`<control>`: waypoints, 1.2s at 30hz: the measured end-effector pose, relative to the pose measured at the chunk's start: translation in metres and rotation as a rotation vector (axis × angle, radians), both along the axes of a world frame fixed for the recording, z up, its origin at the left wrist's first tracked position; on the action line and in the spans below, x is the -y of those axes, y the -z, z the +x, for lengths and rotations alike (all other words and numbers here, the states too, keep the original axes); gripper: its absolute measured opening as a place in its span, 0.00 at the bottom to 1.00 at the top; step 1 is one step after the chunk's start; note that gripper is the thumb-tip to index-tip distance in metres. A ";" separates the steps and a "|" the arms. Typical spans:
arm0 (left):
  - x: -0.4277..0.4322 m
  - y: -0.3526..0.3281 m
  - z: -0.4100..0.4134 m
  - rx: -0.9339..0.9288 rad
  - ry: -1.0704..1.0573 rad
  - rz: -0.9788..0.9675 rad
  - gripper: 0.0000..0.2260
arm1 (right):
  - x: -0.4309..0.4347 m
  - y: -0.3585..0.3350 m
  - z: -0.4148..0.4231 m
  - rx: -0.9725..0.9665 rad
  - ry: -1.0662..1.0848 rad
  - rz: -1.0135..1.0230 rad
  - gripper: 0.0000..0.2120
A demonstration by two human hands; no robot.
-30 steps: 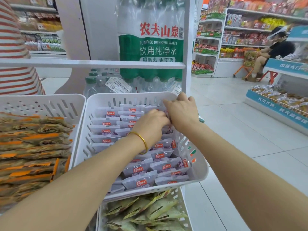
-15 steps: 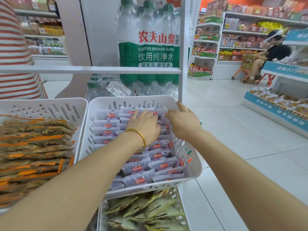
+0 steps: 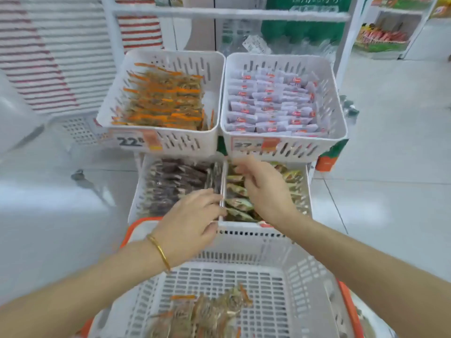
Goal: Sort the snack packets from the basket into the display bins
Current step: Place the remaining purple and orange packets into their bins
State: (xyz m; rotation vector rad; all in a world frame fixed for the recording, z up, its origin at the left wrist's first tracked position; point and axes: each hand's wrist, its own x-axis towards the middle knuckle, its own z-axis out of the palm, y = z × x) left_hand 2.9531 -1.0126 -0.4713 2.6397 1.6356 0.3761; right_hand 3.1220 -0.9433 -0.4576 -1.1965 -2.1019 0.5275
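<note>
1. Here, the basket [image 3: 307, 272], white with an orange rim, fills the near foreground; a small heap of snack packets [image 3: 207, 313], brownish with orange stripes, lies on its slotted bottom.
2. Left hand [image 3: 192, 220], with a gold bracelet [image 3: 159, 252] on the wrist, reaches over the far rim of the basket; its fingers [image 3: 210, 195] stretch to the white wall between the two lower bins, thumb beneath; whether they grip anything cannot be told through the blur.
3. Right hand [image 3: 266, 189] is inside the lower right bin [image 3: 307, 186], above the green packets [image 3: 238, 203]; its fingers [image 3: 249, 176] are loosely bent and slightly spread; a pinch on a packet cannot be confirmed.
4. Lower left bin [image 3: 138, 191] holds dark packets [image 3: 175, 181]; it stands just beside the lower right bin.
5. Upper left bin [image 3: 170, 54] holds rows of orange-striped packets [image 3: 163, 98], like those in the basket; a price label [image 3: 131, 141] reading 22 hangs on its front wall.
6. Upper right bin [image 3: 292, 148] holds rows of pale packets [image 3: 273, 101] with red marks; it stands just beside the upper left bin.
7. Background: a red-and-white striped garment [image 3: 48, 57] at upper left; a green-wrapped water pack [image 3: 305, 23] behind the upper right bin; pale tiled floor [image 3: 390, 167] to the right.
</note>
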 end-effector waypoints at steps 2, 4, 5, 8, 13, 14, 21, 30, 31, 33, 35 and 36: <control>0.031 0.016 -0.022 -0.096 -0.016 -0.086 0.12 | 0.029 0.022 -0.015 0.044 -0.063 -0.084 0.22; 0.059 0.034 -0.040 -0.242 0.002 -0.178 0.12 | 0.056 0.051 -0.027 0.183 -0.116 -0.175 0.21; 0.071 0.045 -0.047 -0.282 0.017 -0.253 0.12 | 0.067 0.069 -0.031 0.260 -0.136 -0.228 0.21; 0.090 0.078 -0.058 -0.385 0.030 -0.431 0.15 | 0.086 0.133 -0.030 0.434 -0.175 -0.445 0.19; 0.122 0.112 -0.069 -0.473 0.074 -0.507 0.15 | 0.111 0.241 -0.019 0.644 -0.108 -0.791 0.17; 0.128 0.115 -0.073 -0.483 0.075 -0.524 0.15 | 0.117 0.257 -0.021 0.672 -0.098 -0.835 0.17; 0.140 0.127 -0.087 -0.369 0.020 -0.576 0.14 | 0.136 0.305 -0.052 1.080 -0.236 -0.574 0.41; 0.119 0.132 -0.080 -0.378 0.000 -0.637 0.14 | 0.126 0.316 -0.051 1.055 -0.147 -0.714 0.40; 0.117 0.131 -0.078 -0.387 -0.007 -0.650 0.14 | 0.128 0.317 -0.051 0.996 -0.126 -0.755 0.38; 0.115 0.130 -0.074 -0.399 -0.016 -0.670 0.14 | 0.133 0.319 -0.049 0.904 -0.088 -0.774 0.34; 0.113 0.129 -0.071 -0.409 -0.011 -0.674 0.15 | 0.138 0.322 -0.045 0.821 -0.051 -0.752 0.30; 0.112 0.129 -0.070 -0.412 -0.008 -0.678 0.15 | 0.139 0.325 -0.042 0.775 -0.039 -0.764 0.28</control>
